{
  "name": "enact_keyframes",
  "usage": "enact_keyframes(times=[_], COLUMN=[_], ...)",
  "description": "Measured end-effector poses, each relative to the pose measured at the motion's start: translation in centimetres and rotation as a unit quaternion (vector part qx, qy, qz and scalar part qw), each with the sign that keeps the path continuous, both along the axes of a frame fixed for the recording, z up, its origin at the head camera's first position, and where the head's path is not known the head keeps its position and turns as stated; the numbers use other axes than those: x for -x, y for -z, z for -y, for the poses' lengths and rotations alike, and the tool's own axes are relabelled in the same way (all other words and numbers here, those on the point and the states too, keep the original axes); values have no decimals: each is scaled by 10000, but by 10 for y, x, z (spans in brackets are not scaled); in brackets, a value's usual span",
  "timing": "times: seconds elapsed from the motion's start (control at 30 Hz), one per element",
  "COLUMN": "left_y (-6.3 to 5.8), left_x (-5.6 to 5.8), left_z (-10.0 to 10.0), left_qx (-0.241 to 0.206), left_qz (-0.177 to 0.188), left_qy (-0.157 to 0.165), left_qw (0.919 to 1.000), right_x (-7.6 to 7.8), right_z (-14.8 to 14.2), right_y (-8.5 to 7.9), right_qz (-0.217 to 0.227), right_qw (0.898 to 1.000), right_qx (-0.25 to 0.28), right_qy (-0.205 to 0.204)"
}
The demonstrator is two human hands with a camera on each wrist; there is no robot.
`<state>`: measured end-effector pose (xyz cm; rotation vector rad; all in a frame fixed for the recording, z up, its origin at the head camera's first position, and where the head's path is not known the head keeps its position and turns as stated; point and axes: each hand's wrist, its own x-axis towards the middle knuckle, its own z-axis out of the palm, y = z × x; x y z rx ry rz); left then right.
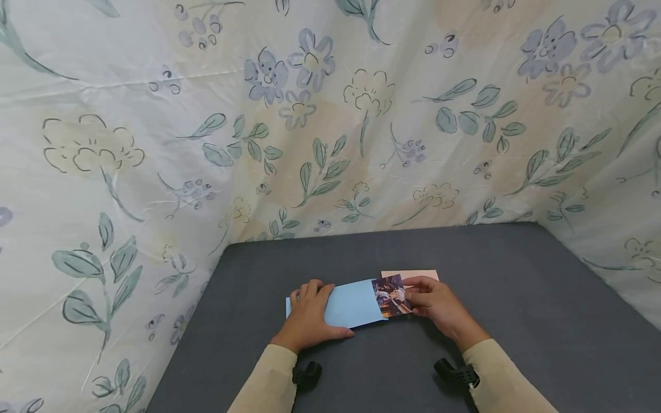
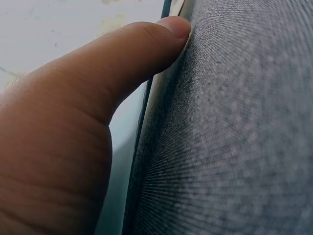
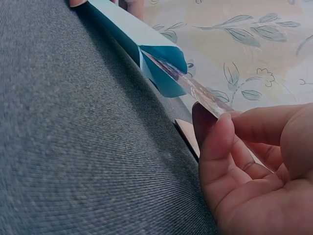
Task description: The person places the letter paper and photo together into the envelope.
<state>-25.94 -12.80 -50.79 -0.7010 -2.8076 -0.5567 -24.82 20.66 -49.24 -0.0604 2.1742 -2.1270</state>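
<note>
A light blue envelope lies on the table under my left hand. The left fingers bend over its far edge and the thumb is against its near edge, so the hand grips it across its width. At the right end, the envelope's mouth gapes. A glossy dark photo sits partly inside that mouth, and the rest sticks out to the right. My right hand pinches the photo's outer end between thumb and fingers. How far the photo reaches inside is hidden.
A pale pink flat piece, like paper or an envelope, lies behind the photo, partly covered by the right hand. The dark grey tabletop stretches around. Floral cloth hangs at the back and both sides.
</note>
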Motion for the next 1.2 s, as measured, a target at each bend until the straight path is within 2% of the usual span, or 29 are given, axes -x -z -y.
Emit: enact_keyframes(times=[0.57, 1.2], left_y=[-2, -3], left_x=[-4, -8], left_z=[0, -2], left_qx=[-92, -74], left_qz=[-3, -20], left_qy=[81, 98], left_qw=[9999, 9999], right_x=[-1, -5], right_z=[4, 7], right_y=[4, 6], right_qz=[8, 11], right_qw=[9999, 9989], right_qx=[81, 227], right_qy=[-66, -407])
